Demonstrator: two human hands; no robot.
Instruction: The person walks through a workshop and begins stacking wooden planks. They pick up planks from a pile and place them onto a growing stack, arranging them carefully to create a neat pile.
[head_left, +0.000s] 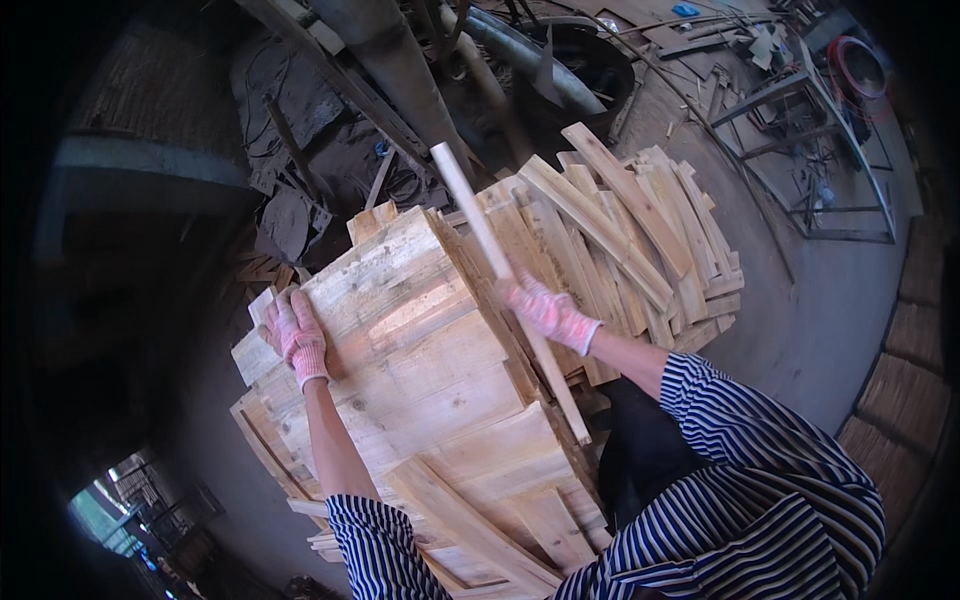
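Both my hands wear pink-and-white knit gloves. My right hand point(550, 313) is closed around the middle of a long, narrow wooden strip point(470, 205), held slanting along the right edge of a stack of boards. On the left, my left hand point(294, 330) lies with its fingers stretched over the far left part of the stack's top layer point(410, 350). Pale planks lie side by side there, some with dark stains and knots. Two loose boards, a longer plank point(470, 525) and a shorter plank point(553, 528), rest on the near end of the stack.
A heap of loose wooden slats point(640, 230) lies to the right of the stack. Beyond it are large pipes point(400, 80) and dark scrap. A metal frame point(840, 150) with a coil of red hose point(858, 70) stands at the far right. Bundled slats point(890, 390) line the right side.
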